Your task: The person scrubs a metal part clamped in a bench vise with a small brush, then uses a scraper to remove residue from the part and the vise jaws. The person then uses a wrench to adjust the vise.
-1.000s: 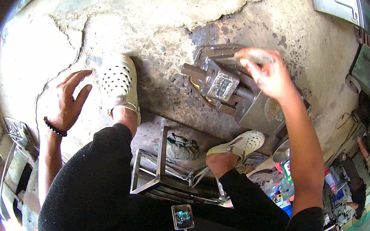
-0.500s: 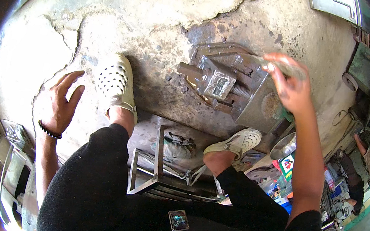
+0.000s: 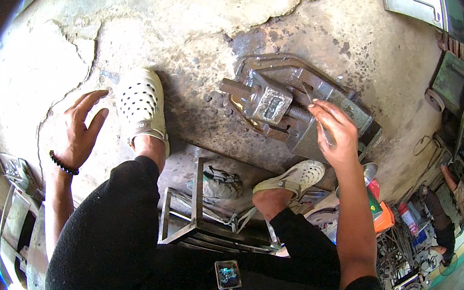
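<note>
- Right hand [image 3: 335, 133] pinches a thin tool [image 3: 307, 93], its tip at a metal vise [image 3: 274, 102]; contact unclear.
- The metal vise sits on the stained floor [image 3: 187, 31], right of centre.
- Left hand [image 3: 77, 134] hangs empty, fingers loosely parted, left of a pale clog [image 3: 144, 100].

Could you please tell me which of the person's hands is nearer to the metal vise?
Right: the right hand overlaps the metal vise in view, though contact is unclear. The left hand is farther off, to the vise's left, beyond the pale left clog.
</note>
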{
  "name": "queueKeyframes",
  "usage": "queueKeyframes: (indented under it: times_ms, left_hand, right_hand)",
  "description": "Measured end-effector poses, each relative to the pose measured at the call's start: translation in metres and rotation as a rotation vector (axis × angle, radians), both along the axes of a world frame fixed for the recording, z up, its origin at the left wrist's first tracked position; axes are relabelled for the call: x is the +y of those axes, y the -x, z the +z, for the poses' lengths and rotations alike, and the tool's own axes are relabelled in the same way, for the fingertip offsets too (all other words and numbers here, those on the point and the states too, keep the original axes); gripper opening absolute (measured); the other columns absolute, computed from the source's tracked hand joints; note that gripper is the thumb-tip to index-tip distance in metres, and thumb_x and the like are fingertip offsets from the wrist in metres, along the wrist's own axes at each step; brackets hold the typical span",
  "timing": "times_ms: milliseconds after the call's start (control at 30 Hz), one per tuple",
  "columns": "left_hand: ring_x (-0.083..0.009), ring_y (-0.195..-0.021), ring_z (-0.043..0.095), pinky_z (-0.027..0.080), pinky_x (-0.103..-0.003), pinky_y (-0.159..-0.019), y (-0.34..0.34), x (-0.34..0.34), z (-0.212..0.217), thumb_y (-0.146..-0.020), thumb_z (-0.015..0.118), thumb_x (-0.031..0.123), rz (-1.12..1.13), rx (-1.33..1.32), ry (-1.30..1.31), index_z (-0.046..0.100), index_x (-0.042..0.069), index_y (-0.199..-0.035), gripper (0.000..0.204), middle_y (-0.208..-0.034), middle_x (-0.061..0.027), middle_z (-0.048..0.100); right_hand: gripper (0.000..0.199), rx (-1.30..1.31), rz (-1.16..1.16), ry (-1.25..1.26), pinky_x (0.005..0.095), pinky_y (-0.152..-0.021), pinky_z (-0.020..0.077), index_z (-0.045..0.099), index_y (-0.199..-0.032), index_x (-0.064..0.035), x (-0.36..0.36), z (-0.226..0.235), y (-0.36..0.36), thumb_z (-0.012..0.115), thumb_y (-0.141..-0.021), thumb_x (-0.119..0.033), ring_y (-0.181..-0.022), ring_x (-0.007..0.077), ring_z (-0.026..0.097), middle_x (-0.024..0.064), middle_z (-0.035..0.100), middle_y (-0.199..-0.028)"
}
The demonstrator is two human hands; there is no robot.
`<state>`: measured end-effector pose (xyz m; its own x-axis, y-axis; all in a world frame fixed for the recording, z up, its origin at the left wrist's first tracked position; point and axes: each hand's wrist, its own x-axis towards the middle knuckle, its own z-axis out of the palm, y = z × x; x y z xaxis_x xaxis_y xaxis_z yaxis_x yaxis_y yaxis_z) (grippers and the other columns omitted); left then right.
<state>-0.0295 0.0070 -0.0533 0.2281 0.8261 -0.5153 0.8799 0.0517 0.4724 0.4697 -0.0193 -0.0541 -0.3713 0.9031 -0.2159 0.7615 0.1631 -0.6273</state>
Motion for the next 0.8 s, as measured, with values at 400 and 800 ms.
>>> queueKeyframes:
  times_ms: [400,800]
  left_hand:
    - [-0.0306,-0.108,0.066,0.052,-0.039,-0.094,-0.004,0.002,-0.002,-0.093,0.065,0.009,-0.014,-0.036,-0.038,0.063,0.002,-0.125,0.033,-0.119,-0.0181,0.068]
    - [-0.0335,-0.108,0.066,0.052,-0.041,-0.092,-0.004,0.001,-0.001,-0.091,0.066,0.008,0.000,-0.027,-0.030,0.065,0.001,-0.122,0.032,-0.117,-0.0189,0.069]
  right_hand:
    - [0.035,0.038,-0.057,-0.020,0.0368,-0.090,0.0546,0.070,-0.107,0.0008,-0.003,-0.008,0.001,0.062,-0.074,0.013,-0.104,0.0311,0.069,0.0164,0.070,-0.109]
    - [0.041,-0.121,0.059,-0.165,0.0411,-0.091,0.0537,0.071,-0.112,-0.0046,-0.016,-0.009,0.001,0.067,-0.071,0.001,-0.102,0.0325,0.067,0.0144,0.069,-0.114]
